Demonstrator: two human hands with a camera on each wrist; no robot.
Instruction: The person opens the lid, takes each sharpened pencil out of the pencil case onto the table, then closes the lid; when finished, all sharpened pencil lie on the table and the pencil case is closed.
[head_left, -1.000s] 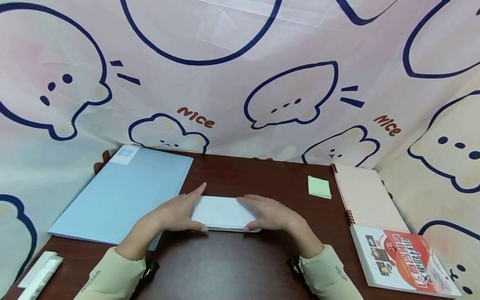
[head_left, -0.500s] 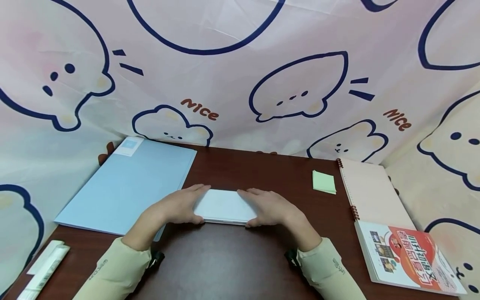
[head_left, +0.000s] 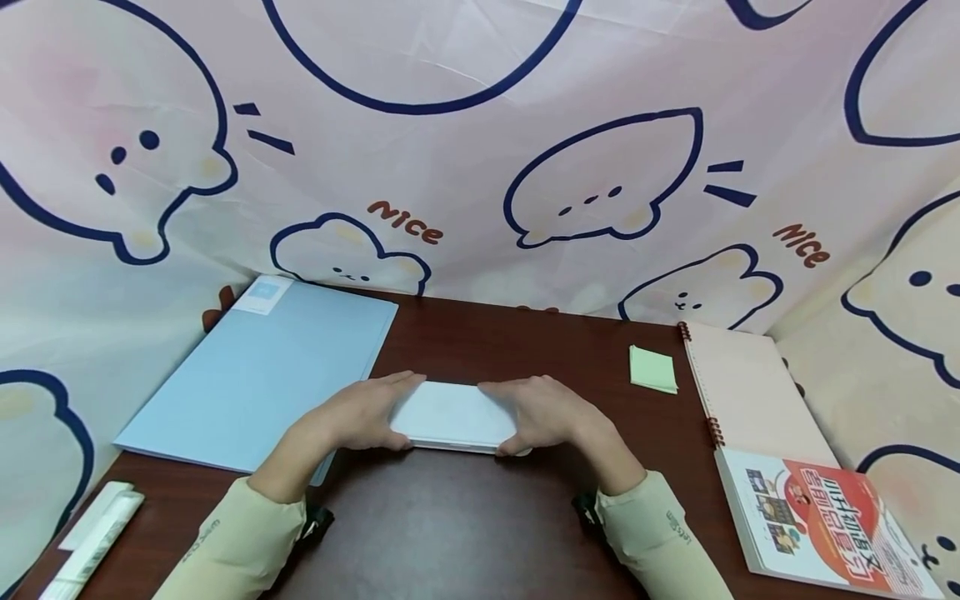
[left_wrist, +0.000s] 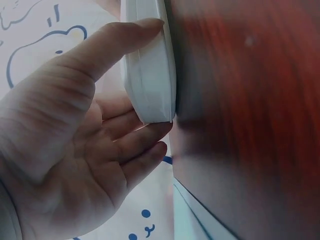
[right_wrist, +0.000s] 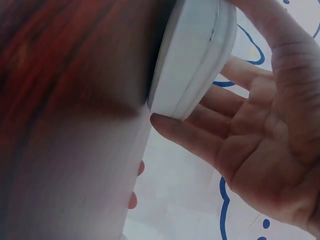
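Observation:
A flat white box (head_left: 454,415) with rounded edges lies on the dark brown table in the middle of the head view. My left hand (head_left: 369,414) grips its left end, thumb along the front side and fingers behind. The right hand (head_left: 551,417) holds the opposite end the same way. In the left wrist view, the thumb presses the side of the box (left_wrist: 151,75) while the other fingers reach round its end. From the right wrist, the end of the box (right_wrist: 187,60) shows close over the table, with fingertips right at its lower corner.
On the left lies a large light blue folder (head_left: 277,375), with a white and green packet (head_left: 97,542) nearer me. Green sticky notes (head_left: 652,369) are at right, beside an open spiral notebook (head_left: 761,392). A red and white book (head_left: 817,521) overlaps its near end.
My left fingers, spread off the box a second ago, have closed in on its end. The right hand has kept its place at the other end. The camera view has shifted slightly.

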